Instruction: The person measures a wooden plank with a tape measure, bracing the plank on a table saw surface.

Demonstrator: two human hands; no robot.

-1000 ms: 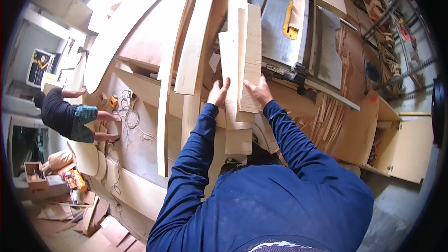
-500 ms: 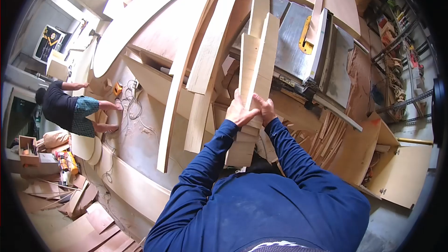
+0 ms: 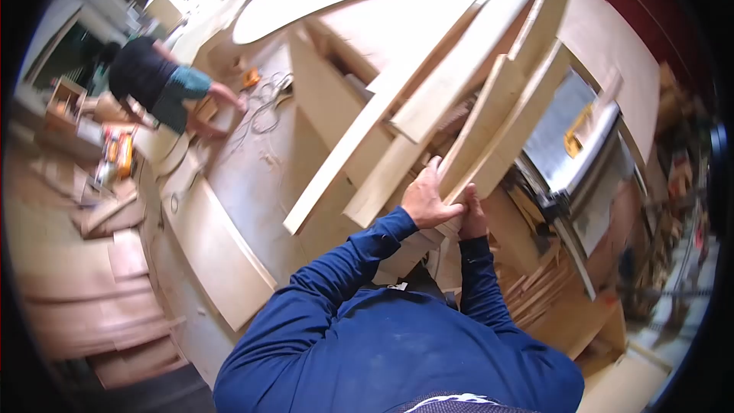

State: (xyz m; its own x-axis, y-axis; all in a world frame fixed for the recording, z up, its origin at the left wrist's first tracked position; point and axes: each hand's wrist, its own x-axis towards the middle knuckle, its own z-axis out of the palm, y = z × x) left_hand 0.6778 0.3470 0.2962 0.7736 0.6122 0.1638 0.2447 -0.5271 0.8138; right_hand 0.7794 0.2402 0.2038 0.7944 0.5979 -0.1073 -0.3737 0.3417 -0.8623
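Note:
A plywood strip slants away from me, its near end between my two hands. My left hand is closed around the near end from the left, thumb pointing right. My right hand grips the same end from the right, its fingers partly hidden. A second strip lies along the left side of the held one, close to my left fingers. Further off, another upright strip continues in line. To the left, two long pale boards lie side by side.
A table saw with a yellow guard stands to the right. Thin offcuts lie below it. A co-worker bends over at the left, near cables on the floor. Plywood pieces are stacked at lower left.
The view has turned, so the co-worker appears higher and the saw further right and lower. Both hands remain on the strip, whose far end now leans more to the right. The co-worker bends lower.

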